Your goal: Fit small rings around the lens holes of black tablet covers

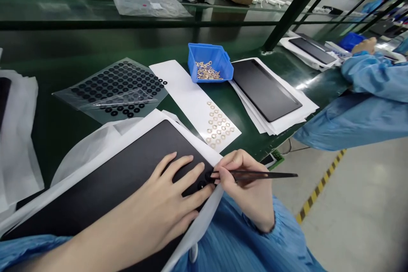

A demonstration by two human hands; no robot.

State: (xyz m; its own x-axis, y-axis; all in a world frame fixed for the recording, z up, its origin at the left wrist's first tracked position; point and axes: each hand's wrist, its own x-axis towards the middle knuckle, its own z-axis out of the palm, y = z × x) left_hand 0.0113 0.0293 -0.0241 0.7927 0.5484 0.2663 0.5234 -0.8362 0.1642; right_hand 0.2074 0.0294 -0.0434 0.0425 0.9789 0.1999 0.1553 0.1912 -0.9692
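Observation:
My left hand point(172, 199) lies with fingers spread on a large black panel point(127, 170), which rests on white sheets. My right hand point(244, 187) is closed around black tweezers point(270, 175) at the panel's right corner. Small round black pieces point(201, 185) show on the panel beside my left fingertips. Beyond the panel, a white strip point(188, 97) carries several small tan rings point(218, 123). A clear sheet point(92, 78) with rows of black rings point(117, 80) lies further left. Whether the tweezer tips grip anything is hidden by my fingers.
A blue bin point(210, 55) of small metal parts stands behind the strip. Another black panel point(264, 89) lies on paper to its right. A green post point(296, 6) rises behind it. Another person's blue sleeve point(366, 72) is at right; white wrapping point(22, 136) is at left.

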